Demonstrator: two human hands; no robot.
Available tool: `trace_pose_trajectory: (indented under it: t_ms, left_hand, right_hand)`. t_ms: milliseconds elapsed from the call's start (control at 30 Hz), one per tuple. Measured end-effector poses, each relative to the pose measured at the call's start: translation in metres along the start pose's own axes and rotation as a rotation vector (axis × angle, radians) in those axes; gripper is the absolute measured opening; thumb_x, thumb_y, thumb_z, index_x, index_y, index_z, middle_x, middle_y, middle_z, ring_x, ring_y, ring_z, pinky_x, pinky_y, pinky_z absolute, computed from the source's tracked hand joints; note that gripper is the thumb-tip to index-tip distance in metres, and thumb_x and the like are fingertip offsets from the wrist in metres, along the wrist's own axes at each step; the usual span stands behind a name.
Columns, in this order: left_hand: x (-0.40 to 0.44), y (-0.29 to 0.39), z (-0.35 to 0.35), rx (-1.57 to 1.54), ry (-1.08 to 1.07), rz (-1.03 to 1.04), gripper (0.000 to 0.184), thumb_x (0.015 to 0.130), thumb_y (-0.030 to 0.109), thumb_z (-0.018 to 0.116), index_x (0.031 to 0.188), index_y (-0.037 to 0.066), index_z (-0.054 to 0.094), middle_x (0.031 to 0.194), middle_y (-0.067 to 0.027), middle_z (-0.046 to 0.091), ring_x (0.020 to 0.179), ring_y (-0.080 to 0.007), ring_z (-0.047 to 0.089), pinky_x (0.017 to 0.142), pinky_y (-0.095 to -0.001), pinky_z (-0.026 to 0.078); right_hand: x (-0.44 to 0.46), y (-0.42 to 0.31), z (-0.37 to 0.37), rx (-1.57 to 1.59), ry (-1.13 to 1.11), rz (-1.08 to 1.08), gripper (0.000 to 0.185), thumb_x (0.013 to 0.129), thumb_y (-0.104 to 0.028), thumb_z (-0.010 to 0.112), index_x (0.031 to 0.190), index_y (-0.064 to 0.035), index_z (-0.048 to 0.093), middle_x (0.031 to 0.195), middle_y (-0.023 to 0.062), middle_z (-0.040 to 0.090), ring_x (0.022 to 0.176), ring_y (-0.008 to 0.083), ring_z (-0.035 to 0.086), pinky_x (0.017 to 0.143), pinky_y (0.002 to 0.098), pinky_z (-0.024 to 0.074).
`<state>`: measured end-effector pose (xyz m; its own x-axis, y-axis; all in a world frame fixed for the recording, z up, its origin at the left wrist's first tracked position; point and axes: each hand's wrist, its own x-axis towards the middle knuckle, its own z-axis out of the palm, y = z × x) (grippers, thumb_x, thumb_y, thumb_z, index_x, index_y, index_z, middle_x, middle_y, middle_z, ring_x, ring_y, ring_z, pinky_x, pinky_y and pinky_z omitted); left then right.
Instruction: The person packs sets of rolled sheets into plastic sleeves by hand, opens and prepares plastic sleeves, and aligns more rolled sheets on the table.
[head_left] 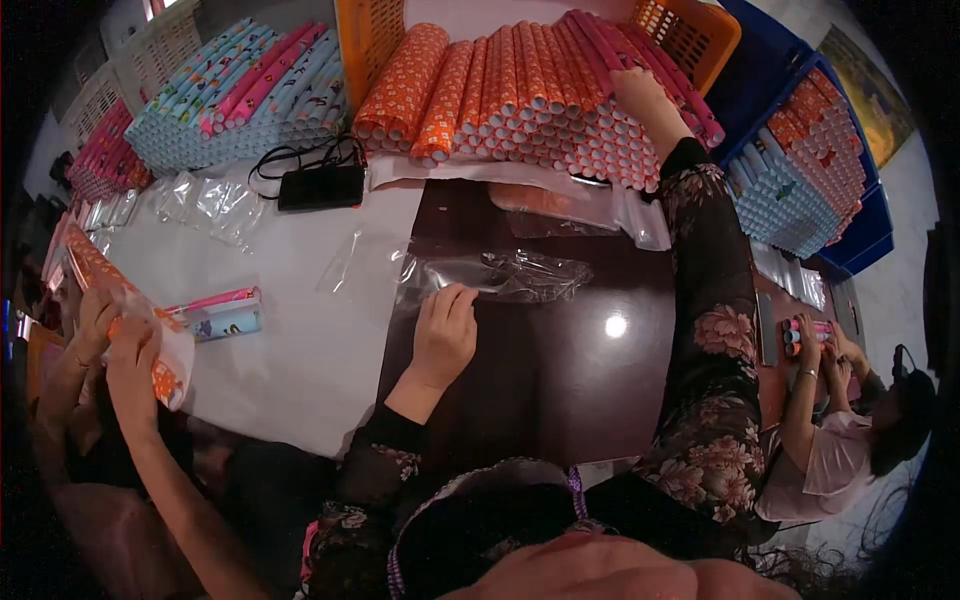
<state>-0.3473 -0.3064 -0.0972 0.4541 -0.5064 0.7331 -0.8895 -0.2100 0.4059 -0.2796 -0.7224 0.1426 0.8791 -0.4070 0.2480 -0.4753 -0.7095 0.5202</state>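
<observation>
My left hand [445, 335] is on the dark tabletop, its bent fingers closed on the near edge of a clear plastic bag [530, 275]. The bag lies flat and crumpled, with nothing visible inside it. Up at the stack, my right hand [645, 95] is reached far forward, fingers wrapped round the end of a pink patterned paper roll [600, 60]. That roll lies on top of a big pile of orange flowered paper rolls [500, 85], whose open white ends face me. Part of my right fingers is hidden from view.
Orange crates [375, 50] flank the pile. A black phone-like case [322, 187] with a cord lies left, near light blue rolls [235, 130]. At left, a co-worker's hands [130, 345] hold orange paper; another person [830, 450] handles rolls at right. A blue crate [870, 235] stands there.
</observation>
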Motion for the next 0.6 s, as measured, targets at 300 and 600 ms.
trace_pose_trajectory:
  t_ms: [300, 600]
  left_hand:
    - [0.001, 0.001, -0.001, 0.006, -0.028, -0.007, 0.023, 0.087, -0.002, 0.058, 0.110, -0.003, 0.059, 0.110, -0.0160, 0.057, 0.099, -0.0336, 0.057, 0.087, -0.0423, 0.048]
    - [0.000, 0.000, 0.001, -0.025, -0.030, -0.025, 0.024, 0.087, -0.001, 0.058, 0.111, -0.003, 0.059, 0.110, -0.0165, 0.057, 0.102, -0.0347, 0.056, 0.089, -0.0432, 0.048]
  right_hand:
    - [-0.008, 0.012, -0.005, 0.217, 0.055, 0.053, 0.042, 0.088, -0.016, 0.060, 0.129, -0.0137, 0.056, 0.117, 0.0155, 0.065, 0.109, 0.0335, 0.062, 0.087, 0.0470, 0.0534]
    - [-0.020, 0.017, 0.005, 0.510, 0.343, 0.202, 0.045, 0.088, -0.023, 0.053, 0.132, -0.0166, 0.056, 0.112, 0.0201, 0.066, 0.106, 0.0367, 0.062, 0.088, 0.0478, 0.0502]
